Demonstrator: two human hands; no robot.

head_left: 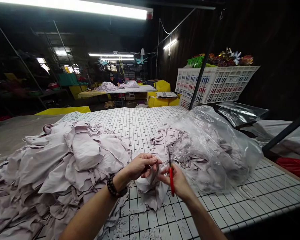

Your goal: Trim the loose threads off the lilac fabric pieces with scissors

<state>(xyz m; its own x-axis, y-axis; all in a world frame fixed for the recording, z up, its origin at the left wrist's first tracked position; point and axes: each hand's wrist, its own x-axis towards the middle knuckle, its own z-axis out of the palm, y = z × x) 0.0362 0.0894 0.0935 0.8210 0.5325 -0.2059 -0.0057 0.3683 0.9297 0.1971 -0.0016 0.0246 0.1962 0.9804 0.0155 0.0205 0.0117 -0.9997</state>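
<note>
My left hand, with a dark bead bracelet on the wrist, pinches a pale lilac fabric piece that hangs down onto the gridded table. My right hand is closed around red-handled thread snips, blades pointing up beside the fabric. The two hands are close together over the table's near middle.
A big heap of lilac fabric pieces lies to the left. A clear plastic bag with more pieces sits to the right. Small cut scraps litter the near table. White crates stand behind; a person works at a far table.
</note>
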